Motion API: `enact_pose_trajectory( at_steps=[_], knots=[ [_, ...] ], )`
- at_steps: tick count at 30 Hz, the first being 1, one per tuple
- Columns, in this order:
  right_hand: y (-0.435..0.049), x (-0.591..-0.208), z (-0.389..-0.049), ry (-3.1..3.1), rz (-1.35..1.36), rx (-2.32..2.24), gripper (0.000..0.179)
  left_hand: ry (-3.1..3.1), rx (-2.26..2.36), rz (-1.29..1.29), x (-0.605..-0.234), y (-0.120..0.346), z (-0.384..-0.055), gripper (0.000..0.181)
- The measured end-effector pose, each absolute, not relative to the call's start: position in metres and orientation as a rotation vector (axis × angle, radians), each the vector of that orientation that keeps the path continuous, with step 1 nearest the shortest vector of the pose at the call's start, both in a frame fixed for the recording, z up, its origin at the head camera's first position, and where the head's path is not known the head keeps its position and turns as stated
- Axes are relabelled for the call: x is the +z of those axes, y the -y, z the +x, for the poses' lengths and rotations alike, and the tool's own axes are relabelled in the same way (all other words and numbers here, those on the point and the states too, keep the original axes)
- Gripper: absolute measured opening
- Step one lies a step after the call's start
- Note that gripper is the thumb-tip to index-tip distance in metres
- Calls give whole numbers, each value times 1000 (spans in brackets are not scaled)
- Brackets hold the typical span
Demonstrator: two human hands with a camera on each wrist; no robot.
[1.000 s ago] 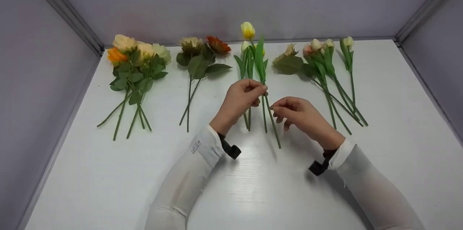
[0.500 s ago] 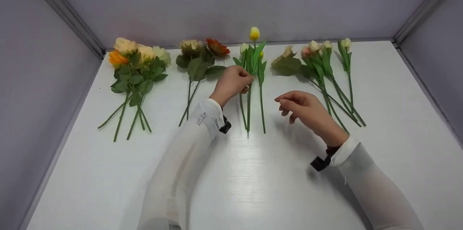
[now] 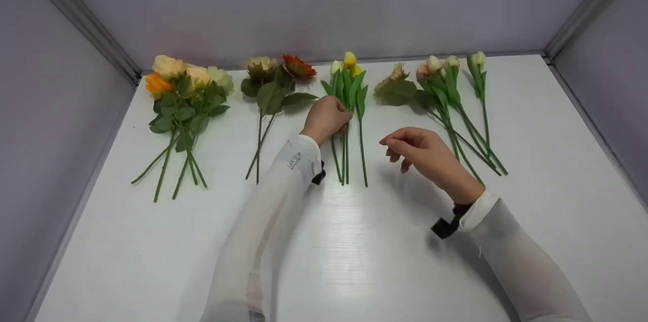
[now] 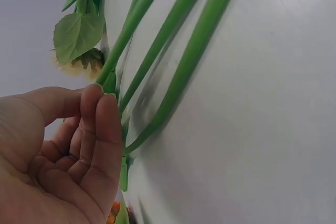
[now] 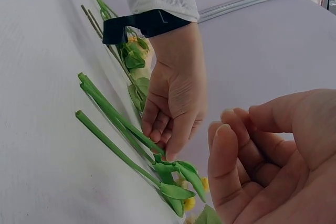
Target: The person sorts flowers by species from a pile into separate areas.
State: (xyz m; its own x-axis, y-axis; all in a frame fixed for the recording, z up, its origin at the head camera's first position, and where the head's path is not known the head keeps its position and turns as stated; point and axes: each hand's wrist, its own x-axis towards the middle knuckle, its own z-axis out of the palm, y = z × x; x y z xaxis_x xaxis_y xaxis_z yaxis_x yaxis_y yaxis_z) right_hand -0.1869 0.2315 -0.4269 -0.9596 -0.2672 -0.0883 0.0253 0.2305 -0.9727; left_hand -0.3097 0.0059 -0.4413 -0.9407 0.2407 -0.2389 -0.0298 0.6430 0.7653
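Observation:
In the head view, my left hand [image 3: 325,118] pinches the stem of a yellow tulip [image 3: 349,60] over the middle bunch. In the left wrist view, thumb and fingertips of that hand [image 4: 79,140] meet at the green stem [image 4: 134,22], with other stems beside it. A white tulip [image 3: 335,68] and another yellow tulip [image 3: 357,72] lie alongside, their stems pointing toward the front. My right hand [image 3: 422,156] hovers to the right of this bunch, fingers loosely bent. The right wrist view shows nothing between the fingers of this hand [image 5: 262,156].
A bunch of peach, orange and pale roses [image 3: 185,94] lies at the left. Beside it are a beige flower [image 3: 259,65] and a rust-red flower [image 3: 298,67]. Pale tulips [image 3: 450,76] and a beige bloom [image 3: 397,84] lie right. A wall [image 3: 324,8] closes off the table's back.
My left hand has carried the yellow tulip left and lowered it among the middle tulips. My right hand has stayed nearly in place, drawing slightly away from the stem.

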Motion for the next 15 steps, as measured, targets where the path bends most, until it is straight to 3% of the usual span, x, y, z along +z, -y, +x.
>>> enact_pose_trajectory(
  at_steps=[15],
  knots=[
    [-229,-426,-187,-2305,-207,-1731,30,-2524,1184,112,-440,-6,-310,34]
  ],
)
